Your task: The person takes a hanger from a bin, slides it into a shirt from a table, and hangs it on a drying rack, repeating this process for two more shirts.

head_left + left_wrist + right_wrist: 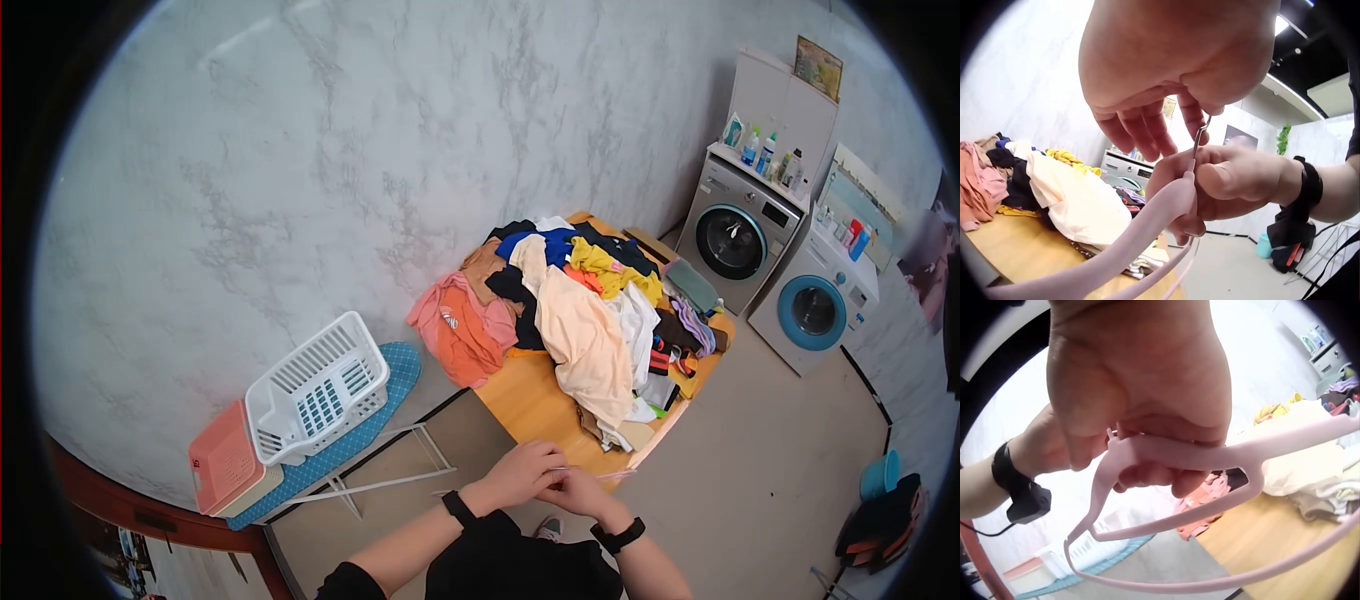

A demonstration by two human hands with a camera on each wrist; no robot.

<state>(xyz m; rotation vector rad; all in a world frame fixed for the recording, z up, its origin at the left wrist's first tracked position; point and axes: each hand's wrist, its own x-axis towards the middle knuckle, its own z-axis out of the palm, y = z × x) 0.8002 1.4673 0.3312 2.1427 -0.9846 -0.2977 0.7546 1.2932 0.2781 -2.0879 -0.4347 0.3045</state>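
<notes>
Wall [300,120], pale and marbled, at the back. Next in size, wooden table [525,395], spread with a loose heap of clothes [585,330], unsorted and unfolded. Beyond the table, silver washing machine [730,245] and white washing machine [812,305], with bottles on top. On the other side, blue ironing board [398,365], bearing white basket [330,432] and pink basket [222,455] side by side.

Smaller again, pink hanger [1182,452], in the air between both hands, in front of the wearer's body and near the table's close corner. Stage, by judgement: very early. Done: hanger in hand, metal hook at its neck. Left: all the heap, to judge by the crumpled cloth and a hanger bare of any garment. Cannot tell whether the hook is fully seated.

Long axis roughly sideways across the right wrist view, with a slight tilt; in the left wrist view, slanting from the neck down to the lower left. Hook end toward the left fingers.

Right hand [585,497] curled round the hanger's body beside the neck, gripping. Left hand [520,473] pinching the metal hook [1198,139] between thumb and finger, other fingers loosely bent.
</notes>
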